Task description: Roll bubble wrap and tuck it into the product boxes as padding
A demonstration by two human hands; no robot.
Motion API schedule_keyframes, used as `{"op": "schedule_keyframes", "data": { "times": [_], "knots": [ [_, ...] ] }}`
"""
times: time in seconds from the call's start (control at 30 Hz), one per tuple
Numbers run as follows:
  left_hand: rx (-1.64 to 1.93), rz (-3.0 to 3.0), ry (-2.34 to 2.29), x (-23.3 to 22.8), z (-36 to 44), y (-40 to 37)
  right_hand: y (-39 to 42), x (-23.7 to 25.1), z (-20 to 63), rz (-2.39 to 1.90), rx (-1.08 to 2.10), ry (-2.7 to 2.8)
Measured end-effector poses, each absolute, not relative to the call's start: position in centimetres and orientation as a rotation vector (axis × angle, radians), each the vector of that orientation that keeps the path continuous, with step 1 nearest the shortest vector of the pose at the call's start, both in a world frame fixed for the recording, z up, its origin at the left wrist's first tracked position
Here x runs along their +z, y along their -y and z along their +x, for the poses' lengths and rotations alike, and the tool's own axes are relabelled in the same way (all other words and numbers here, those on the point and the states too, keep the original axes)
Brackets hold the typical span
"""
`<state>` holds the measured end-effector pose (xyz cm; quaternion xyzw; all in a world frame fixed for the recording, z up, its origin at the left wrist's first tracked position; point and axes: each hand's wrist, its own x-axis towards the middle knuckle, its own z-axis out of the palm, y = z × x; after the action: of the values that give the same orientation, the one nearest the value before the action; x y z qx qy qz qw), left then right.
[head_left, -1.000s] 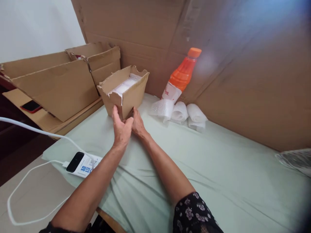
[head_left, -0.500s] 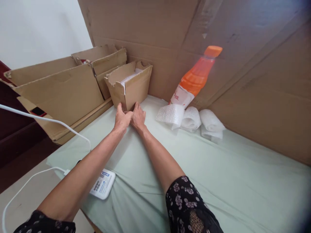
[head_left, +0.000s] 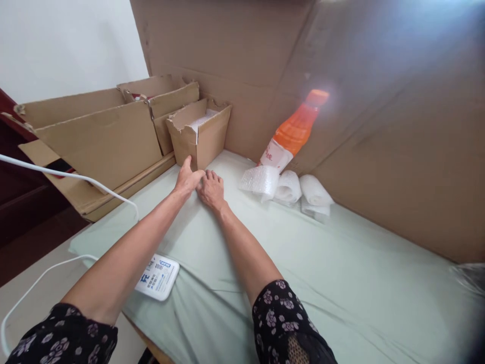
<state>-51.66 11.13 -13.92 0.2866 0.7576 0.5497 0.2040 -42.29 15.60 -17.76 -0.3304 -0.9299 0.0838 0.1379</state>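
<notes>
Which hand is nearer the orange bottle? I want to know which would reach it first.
Right. The right hand lies flat on the sheet, left of the orange bottle; the left hand is farther left, by the small cardboard box.

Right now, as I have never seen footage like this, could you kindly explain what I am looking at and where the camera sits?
There is no machine here: the camera is worn on a person's head and looks forward and down, so the two bare arms reaching into the picture are that person's own. The left hand is open, its thumb up against the near corner of a small cardboard box with white padding inside. The right hand lies flat on the pale green sheet, just in front of the box. Neither hand holds anything. To the right, three rolls of bubble wrap lie on the sheet, and an orange bottle leans against the big cardboard wall. Larger cardboard boxes stand to the left. Near the left arm lies a white power strip with a white cable.
</notes>
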Motion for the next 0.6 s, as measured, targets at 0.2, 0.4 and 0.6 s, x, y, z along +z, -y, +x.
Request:
{"op": "schedule_keyframes", "data": {
  "times": [0.2, 0.4, 0.6],
  "knots": [
    [1.346, 0.920, -2.173, -12.1, -49.5, -9.0, -13.2, -18.2, -39.1, -0.889, 0.199, 2.759],
    [0.953, 1.449, -1.887, -10.2, -41.6, 1.1, -9.5, -18.5, -35.6, -0.810, 0.241, 2.867],
    [0.423, 1.912, -2.100, -11.2, -39.1, 9.4, -4.0, -18.7, -32.5, -0.563, 0.293, 2.942]
  ]
}}
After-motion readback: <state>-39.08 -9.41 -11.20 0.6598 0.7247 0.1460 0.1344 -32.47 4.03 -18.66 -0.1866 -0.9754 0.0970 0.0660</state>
